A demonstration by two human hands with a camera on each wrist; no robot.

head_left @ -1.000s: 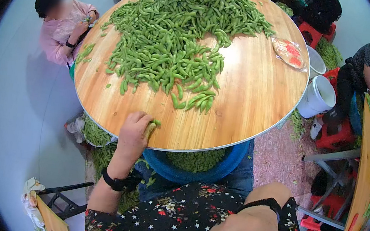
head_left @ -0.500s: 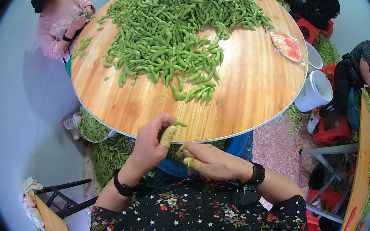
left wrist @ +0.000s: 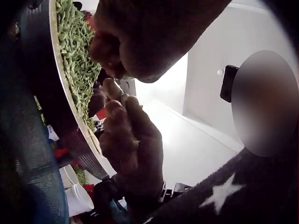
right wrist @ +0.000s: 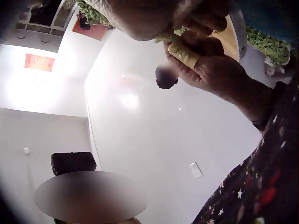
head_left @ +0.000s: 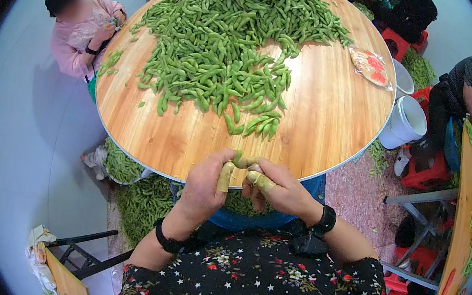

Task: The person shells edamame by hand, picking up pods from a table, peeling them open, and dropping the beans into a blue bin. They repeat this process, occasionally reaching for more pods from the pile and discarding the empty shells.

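In the head view, my left hand point(head_left: 206, 179) pinches a green edamame pod point(head_left: 238, 157) over the near edge of the round wooden table point(head_left: 319, 128). My right hand point(head_left: 286, 193) meets it from the other side, thumb and curled fingers pinching at the pod's other end. Yellowish covers point(head_left: 224, 176) wrap the thumbs. Below the hands, under the table edge, is a blue basin point(head_left: 251, 221) with green beans inside, partly hidden. A large heap of edamame pods point(head_left: 218, 46) covers the far part of the table. The right wrist view shows a yellow-covered thumb point(right wrist: 183, 55) beside the pod.
A few loose pods point(head_left: 265, 124) lie before the heap. A clear packet with red print point(head_left: 370, 68) sits at the table's right. White buckets point(head_left: 404, 123) stand beyond that edge. More pods point(head_left: 144, 210) are piled below left. Other people sit around.
My left hand came back from the table edge with a pod and moved slightly right. My right hand rose from near my lap to meet it at the pod.
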